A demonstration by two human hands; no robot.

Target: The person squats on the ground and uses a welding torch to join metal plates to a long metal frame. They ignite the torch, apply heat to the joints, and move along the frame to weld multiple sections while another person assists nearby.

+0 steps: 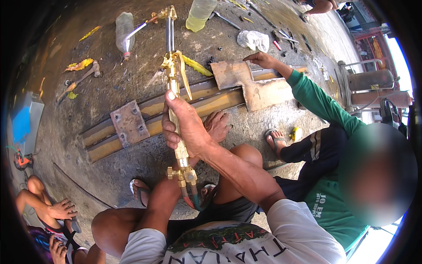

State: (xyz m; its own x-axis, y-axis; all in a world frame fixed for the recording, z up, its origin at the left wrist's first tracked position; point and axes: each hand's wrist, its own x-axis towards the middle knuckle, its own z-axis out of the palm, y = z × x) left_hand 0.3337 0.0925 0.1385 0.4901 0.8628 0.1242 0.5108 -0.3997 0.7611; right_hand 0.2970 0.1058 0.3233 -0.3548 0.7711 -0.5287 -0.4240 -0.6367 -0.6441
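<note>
Upright in front of me, my right hand point(187, 125) is closed round a brass cutting torch point(181, 152). Its head and nozzle bend left at the top; red and green hoses leave its lower end. My left arm crosses behind the torch, and my left hand point(216, 126) rests with fingers apart by the near edge of two long steel bars point(193, 105). A rusty square plate point(130, 123) with holes lies across the bars at left. Over their right part is a larger stepped steel plate point(250, 86), its far edge touched by a co-worker's hand point(263, 60).
The co-worker in a green sleeve point(318, 99) squats at right. Beyond the bars lie a hammer point(79, 81), plastic bottles point(125, 34), a white plastic bag point(253, 40) and scattered tools. A yellow tape measure point(296, 133) is near the co-worker's foot. Another person's hand point(63, 209) shows at lower left.
</note>
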